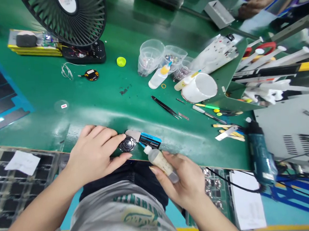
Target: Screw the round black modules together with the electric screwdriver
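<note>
Near the bench's front edge, my left hand (95,152) grips a round black watch case (127,144) between thumb and fingers. My right hand (185,174) is closed around a translucent squeeze bottle (161,162) with a pale label. The bottle is tilted, its thin blue nozzle (142,144) pointing at the right rim of the watch case; whether they touch I cannot tell. Against the case's upper right lies a thin metal pry blade (133,134) with a black and blue handle (150,140) marked "Curved".
Black tweezers (166,107) lie beyond the bottle. Farther back stand clear plastic cups (152,53), another dropper bottle (159,77) and a white roll (200,87). A black fan (72,19) is at back left. An electric screwdriver (261,154) hangs at the right. Another person's hand (252,6) shows top right.
</note>
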A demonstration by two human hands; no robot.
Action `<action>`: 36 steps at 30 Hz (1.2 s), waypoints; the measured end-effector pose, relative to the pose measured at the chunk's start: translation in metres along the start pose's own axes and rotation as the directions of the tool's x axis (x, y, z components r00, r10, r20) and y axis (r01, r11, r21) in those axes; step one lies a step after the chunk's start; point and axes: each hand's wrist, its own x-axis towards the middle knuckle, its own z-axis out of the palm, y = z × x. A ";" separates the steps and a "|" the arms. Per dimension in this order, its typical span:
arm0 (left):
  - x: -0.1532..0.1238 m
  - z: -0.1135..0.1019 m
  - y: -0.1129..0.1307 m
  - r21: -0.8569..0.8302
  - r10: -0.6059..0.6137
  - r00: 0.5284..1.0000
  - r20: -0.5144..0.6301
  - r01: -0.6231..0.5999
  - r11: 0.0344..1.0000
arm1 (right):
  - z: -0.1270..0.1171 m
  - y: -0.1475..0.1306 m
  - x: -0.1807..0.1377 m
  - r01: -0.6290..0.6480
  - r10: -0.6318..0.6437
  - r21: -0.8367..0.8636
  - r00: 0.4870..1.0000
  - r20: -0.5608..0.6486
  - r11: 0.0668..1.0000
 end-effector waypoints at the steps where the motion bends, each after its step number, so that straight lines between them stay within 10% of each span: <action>1: 0.000 0.000 0.000 -0.001 0.002 1.000 -0.001 -0.002 1.000 | 0.001 0.000 0.001 0.000 0.000 -0.003 1.000 0.004 1.000; 21: 0.000 -0.001 0.000 -0.024 -0.010 1.000 0.014 0.010 1.000 | -0.006 0.003 -0.001 -0.063 0.066 0.095 0.997 -0.030 0.993; 27: 0.000 0.000 0.001 -0.032 -0.028 0.999 0.019 0.029 0.999 | -0.002 0.047 0.037 -0.294 0.396 0.463 0.908 -0.138 0.836; 31: 0.000 0.002 0.001 -0.030 -0.030 1.000 0.004 0.030 0.999 | 0.020 0.087 0.089 -0.346 0.429 0.346 0.881 -0.199 0.872; 36: 0.000 0.002 0.001 -0.036 -0.033 0.999 0.005 0.033 0.999 | 0.043 0.117 0.118 -0.487 0.550 0.457 0.835 -0.007 0.745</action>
